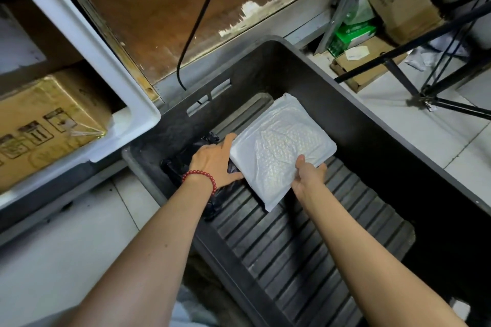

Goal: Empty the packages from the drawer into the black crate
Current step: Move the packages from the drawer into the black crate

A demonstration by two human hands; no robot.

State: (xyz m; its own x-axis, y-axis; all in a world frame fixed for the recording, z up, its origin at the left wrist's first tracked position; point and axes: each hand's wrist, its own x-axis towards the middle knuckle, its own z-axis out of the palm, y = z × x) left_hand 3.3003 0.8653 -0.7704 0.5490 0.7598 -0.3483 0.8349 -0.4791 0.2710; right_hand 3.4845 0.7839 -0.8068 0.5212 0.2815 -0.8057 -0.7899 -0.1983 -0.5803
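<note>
The biggest thing here is the black crate (279, 69), and it sits all around the grip: walls on every side of the 2 hands, ribbed floor right below them. Up and to the left of the grip, well apart from it, is the white drawer (87, 42), with its corner just beside the crate's rim. That looks deliberate, since stuff only has to make a short hop from 1 to the other. There's at least 1 cardboard box (45, 119) left in the drawer, so by my read the job isn't finished.

The thing being moved is a white padded mailer (279, 146). It's already inside the crate and looks tilted, with the far end lower and the near end raised in the grip. Just under the left side of the grip lies a black bagged package (176, 167), right against the mailer's edge. So the mailer is probably being laid next to it or partly over it.

The right hand (309, 175) pinches the mailer's near edge, thumb on top and fingers beneath. The left hand (215, 159) is spread along the side edge, thumb up near 1 corner and fingertips slipping under. That's more steadying than clamping, probably so the floppy thing goes down flat. There's a red bead bracelet (199, 175) on the left wrist, just behind the grip.
</note>
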